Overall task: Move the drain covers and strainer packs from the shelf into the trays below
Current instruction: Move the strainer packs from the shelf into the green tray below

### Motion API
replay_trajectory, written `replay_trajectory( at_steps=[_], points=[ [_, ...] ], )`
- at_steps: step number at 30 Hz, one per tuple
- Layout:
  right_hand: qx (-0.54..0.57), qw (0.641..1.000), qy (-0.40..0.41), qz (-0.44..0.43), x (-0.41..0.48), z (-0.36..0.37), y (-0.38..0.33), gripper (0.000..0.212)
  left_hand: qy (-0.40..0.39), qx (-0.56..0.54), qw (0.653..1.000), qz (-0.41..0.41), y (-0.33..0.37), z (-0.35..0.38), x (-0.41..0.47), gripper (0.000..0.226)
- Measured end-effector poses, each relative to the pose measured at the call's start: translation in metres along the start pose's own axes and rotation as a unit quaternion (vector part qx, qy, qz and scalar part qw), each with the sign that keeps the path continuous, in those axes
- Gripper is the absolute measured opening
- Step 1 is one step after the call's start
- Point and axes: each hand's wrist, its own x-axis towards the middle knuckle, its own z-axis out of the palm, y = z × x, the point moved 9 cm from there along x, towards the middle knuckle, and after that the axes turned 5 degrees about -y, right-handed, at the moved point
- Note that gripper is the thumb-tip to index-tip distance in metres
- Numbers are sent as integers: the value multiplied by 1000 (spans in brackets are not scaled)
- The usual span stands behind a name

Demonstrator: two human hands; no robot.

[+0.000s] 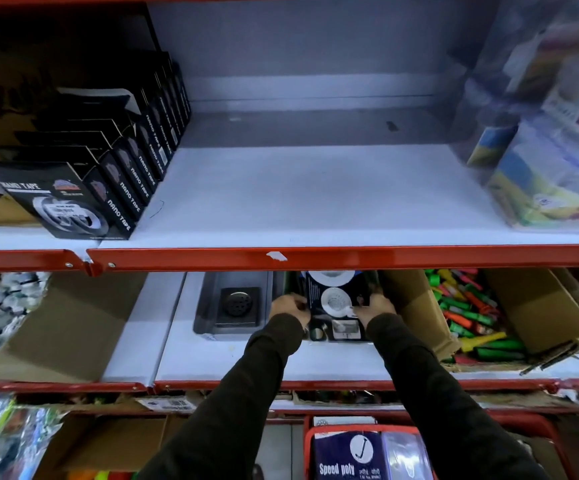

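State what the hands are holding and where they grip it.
Both hands hold one dark strainer pack over a tray: the left hand pinches its left edge and the right hand its right edge.

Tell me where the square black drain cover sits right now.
The square black drain cover lies in the grey tray on the middle shelf, just left of the left hand.

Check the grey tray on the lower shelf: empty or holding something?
Holding something. The grey tray has one square black drain cover lying flat inside it, with bare tray floor around the cover. Its rear end is hidden by the red shelf edge.
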Motion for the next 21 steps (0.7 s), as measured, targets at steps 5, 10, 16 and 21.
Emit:
replay_trajectory(
  at_steps=[5,10,16,21],
  points=[
    [-83,997,-5,4,19,12,0,69,17,72,997,16,7,1,18,27],
    [-111,994,-13,-20,26,24,3,55,22,141,990,-5,-3,12,24,34],
    [-125,990,-60,-15,32,32,13,34,24,158,987,-25,-9,15,31,36],
    [-46,999,-16,9,34,23,15,45,-15,121,991,-50,-3,22,37,50]
  ],
)
